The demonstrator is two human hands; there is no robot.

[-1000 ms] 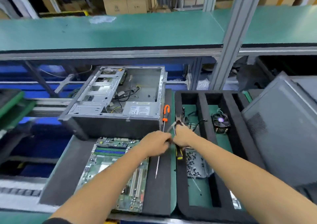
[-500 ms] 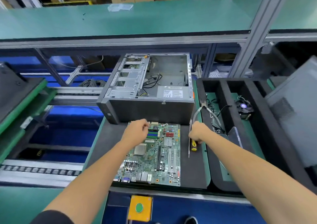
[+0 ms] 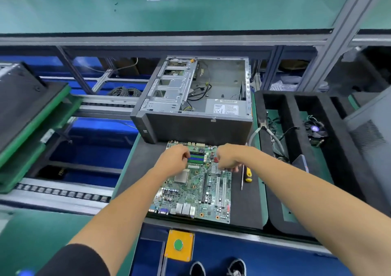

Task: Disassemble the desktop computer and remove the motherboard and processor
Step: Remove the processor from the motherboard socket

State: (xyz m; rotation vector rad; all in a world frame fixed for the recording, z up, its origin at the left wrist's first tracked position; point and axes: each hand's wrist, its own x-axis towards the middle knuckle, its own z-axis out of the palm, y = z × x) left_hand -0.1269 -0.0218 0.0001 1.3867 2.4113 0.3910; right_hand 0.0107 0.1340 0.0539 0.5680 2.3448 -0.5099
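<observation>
Hovering hands (curled, grip unclear): left (image 3: 174,162), right (image 3: 227,159) | motherboard (image 3: 196,191) beneath

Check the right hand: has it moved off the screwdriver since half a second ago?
Yes. The right hand has gone left, away from the screwdriver lying on the black mat, and is now over the motherboard, across from the left hand.

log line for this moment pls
motherboard out on mat | left hand, right hand at memory slots | grip unclear | case behind
</observation>
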